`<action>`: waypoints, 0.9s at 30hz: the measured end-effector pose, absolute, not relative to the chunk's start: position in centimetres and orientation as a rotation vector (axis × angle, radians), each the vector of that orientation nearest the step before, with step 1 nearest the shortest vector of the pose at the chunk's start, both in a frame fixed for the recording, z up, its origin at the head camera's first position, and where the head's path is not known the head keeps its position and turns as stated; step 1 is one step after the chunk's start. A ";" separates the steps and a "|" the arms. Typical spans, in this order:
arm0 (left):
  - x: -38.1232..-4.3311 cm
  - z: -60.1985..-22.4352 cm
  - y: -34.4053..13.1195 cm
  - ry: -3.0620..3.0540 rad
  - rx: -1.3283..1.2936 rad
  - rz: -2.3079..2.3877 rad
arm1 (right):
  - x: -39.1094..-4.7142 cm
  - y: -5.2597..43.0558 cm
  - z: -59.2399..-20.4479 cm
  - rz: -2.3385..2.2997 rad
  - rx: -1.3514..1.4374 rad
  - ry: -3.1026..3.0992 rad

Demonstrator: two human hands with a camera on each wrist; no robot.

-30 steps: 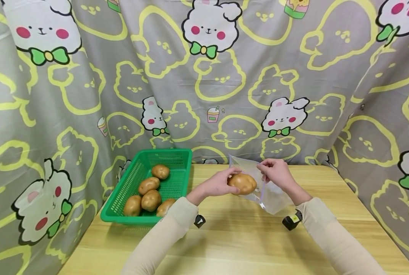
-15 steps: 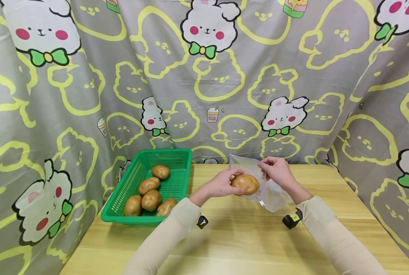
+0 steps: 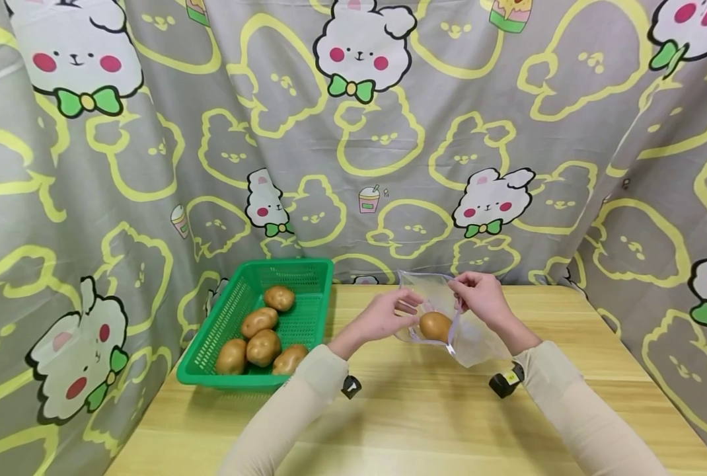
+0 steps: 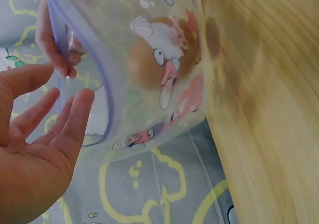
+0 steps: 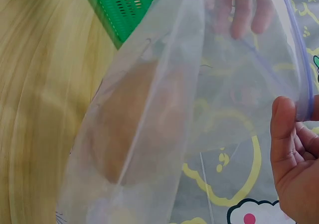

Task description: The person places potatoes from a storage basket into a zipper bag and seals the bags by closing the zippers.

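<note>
A clear zip bag with a purple zip edge stands open over the table, and printed cartoon figures show on it in the left wrist view. One brown potato lies inside, seen through the plastic. My right hand pinches the bag's rim between thumb and fingers. At the bag's mouth is my left hand, its fingers spread and parted from the potato. In the right wrist view, the potato is a blurred brown shape behind the film.
To the left stands a green plastic basket holding several potatoes. The wooden table ends at the back against a grey patterned curtain.
My left hand held the potato at the bag's mouth, moved it rightward, and has let go; the potato now sits inside the bag. My right hand still pinches the rim.
</note>
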State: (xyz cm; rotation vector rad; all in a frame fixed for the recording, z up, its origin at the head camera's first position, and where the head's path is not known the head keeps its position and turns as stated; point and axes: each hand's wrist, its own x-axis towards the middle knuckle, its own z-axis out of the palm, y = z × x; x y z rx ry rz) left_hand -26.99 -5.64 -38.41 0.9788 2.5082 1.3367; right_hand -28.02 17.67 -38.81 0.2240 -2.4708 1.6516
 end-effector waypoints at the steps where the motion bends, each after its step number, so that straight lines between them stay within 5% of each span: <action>1: -27.0 -38.3 -5.8 2.510 0.979 1.350 | -28.0 17.7 -38.8 1.651 0.224 -2.470; 11: -28.1 -36.3 -9.1 2.595 0.931 1.421 | -27.9 17.6 -38.7 1.644 0.218 -2.474; 27: -32.3 -35.1 -20.6 2.839 0.590 1.283 | -27.5 17.5 -38.7 1.653 0.228 -2.498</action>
